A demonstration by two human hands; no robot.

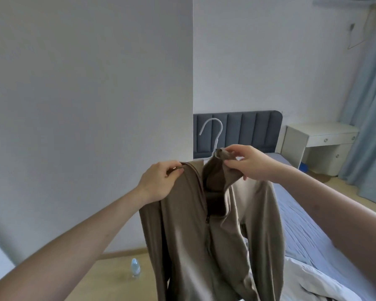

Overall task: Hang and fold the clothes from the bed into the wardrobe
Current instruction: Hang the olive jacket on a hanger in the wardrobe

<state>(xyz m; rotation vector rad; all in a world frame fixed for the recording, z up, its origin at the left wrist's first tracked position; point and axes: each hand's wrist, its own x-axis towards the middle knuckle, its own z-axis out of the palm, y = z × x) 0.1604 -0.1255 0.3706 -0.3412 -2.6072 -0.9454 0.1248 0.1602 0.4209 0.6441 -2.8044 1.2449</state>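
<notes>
Both hands pinched shut: left hand [159, 181], right hand [251, 162] gripping jacket [215, 235].

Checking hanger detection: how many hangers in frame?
2. A white hanger inside the brown zip jacket, held up by left hand and right hand; a thin wire hanger on the far wall. Others may be out of view.
</notes>
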